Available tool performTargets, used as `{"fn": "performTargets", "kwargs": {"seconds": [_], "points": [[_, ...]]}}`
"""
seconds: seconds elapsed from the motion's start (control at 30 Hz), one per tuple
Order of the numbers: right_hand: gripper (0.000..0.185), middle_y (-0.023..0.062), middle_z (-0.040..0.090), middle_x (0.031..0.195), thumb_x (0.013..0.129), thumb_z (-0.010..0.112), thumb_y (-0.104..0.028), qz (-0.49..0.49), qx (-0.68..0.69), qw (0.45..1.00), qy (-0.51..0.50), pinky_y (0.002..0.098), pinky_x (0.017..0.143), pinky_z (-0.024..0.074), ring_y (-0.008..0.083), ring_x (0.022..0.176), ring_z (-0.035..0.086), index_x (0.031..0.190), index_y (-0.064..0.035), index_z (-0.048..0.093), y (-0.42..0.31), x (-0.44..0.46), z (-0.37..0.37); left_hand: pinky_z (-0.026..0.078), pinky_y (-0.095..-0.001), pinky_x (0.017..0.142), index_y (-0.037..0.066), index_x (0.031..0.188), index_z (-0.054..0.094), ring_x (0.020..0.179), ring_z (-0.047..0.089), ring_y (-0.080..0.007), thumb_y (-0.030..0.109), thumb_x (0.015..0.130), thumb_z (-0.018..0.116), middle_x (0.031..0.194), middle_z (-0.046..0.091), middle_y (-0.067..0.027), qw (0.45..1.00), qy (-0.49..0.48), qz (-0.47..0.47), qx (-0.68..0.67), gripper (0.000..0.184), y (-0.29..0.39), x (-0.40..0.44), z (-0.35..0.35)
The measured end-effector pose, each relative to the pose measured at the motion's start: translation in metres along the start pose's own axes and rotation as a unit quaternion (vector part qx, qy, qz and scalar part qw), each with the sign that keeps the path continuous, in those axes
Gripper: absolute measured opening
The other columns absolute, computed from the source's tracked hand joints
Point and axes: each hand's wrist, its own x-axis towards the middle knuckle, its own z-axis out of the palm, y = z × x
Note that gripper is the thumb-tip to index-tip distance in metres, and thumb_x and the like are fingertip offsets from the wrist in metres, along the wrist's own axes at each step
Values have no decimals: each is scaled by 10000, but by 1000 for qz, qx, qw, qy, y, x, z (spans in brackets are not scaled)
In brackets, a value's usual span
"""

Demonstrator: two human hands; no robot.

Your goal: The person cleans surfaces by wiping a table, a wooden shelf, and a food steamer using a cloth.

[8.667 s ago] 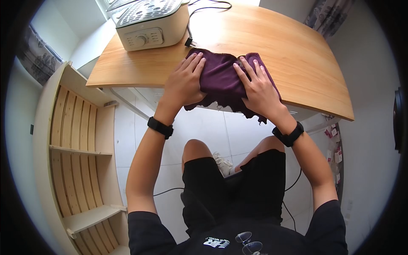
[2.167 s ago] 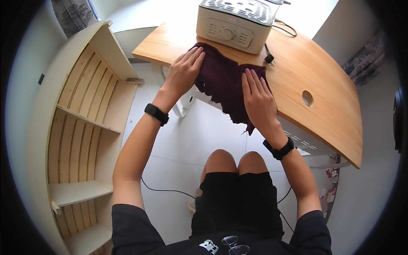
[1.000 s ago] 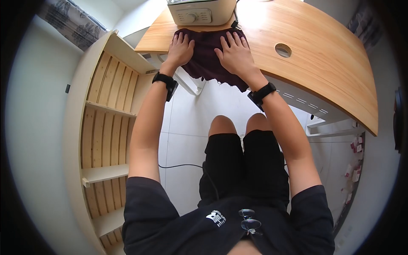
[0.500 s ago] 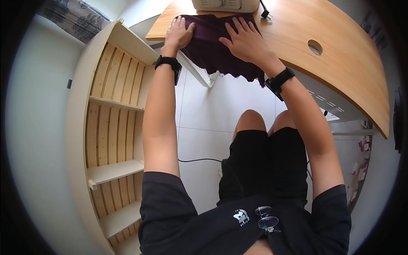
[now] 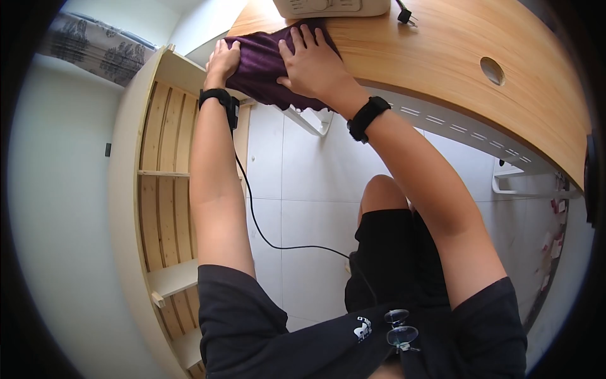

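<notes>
A dark purple cloth (image 5: 262, 63) with a ragged lower edge lies over the left front edge of the wooden table (image 5: 416, 54), part of it hanging down. My left hand (image 5: 223, 61) is at the cloth's left side, fingers apart, with the thumb on the fabric. Spread flat, my right hand (image 5: 312, 66) rests on the right part of the cloth. Neither hand grips anything visible. The bottom of a cream appliance (image 5: 331, 7) stands just behind the cloth.
A black plug (image 5: 405, 16) lies on the table right of the appliance, and a round hole (image 5: 492, 71) is cut farther right. A wooden shelf unit (image 5: 173, 278) stands at the left. A black cable (image 5: 271, 245) runs from my left wrist.
Both hands and the cloth have shifted left along the table edge, toward its left end. My view has moved too, and the appliance now shows only its lower part.
</notes>
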Motion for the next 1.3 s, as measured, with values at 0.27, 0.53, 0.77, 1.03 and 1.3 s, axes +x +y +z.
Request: {"fn": "performTargets", "kwargs": {"seconds": [0.27, 0.53, 0.77, 1.03, 1.3], "points": [[760, 263, 362, 1544, 919, 614, -509, 5, 22, 1000, -15, 510, 1201, 231, 394, 1464, 297, 1480, -34, 424, 2, -3, -8, 203, -471, 1205, 70, 1548, 314, 1468, 295, -381, 603, 946, 337, 1556, 348, -252, 994, 5, -106, 16, 804, 26, -34, -17], [748, 258, 327, 1570, 930, 593, -500, 12, 32, 998, -43, 521, 1210, 175, 401, 1485, 252, 1506, -59, 406, 0, 0, -11, 347, -419, 1154, -69, 1466, 397, 1399, 437, -364, 607, 936, 323, 1483, 451, -273, 983, -36, -151, 98, 862, 32, -30, -30], [678, 268, 347, 1556, 944, 567, -427, -2, 35, 999, -30, 534, 1206, 178, 408, 1475, 276, 1490, -51, 425, 2, -2, -9, 335, -449, 1152, -96, 1430, 417, 1379, 439, -410, 578, 954, 330, 1456, 466, -301, 994, -7, -105, 17, 830, 1, -10, -15], [562, 280, 350, 1551, 983, 442, -283, -6, 20, 1000, -3, 555, 1198, 178, 429, 1468, 280, 1483, -28, 424, -4, 8, 8, 325, -457, 1143, -32, 1436, 414, 1379, 424, -423, 529, 1000, 309, 1453, 468, -292, 999, -19, -27, -4, 719, -10, 7, -13], [544, 282, 381, 1533, 985, 426, -268, -6, 5, 1000, 13, 568, 1186, 196, 434, 1447, 321, 1466, -15, 447, -9, 13, 12, 344, -474, 1125, 29, 1362, 552, 1355, 441, -438, 507, 1003, 326, 1411, 511, -288, 1000, 11, -3, -29, 639, -22, 27, -4]]}}
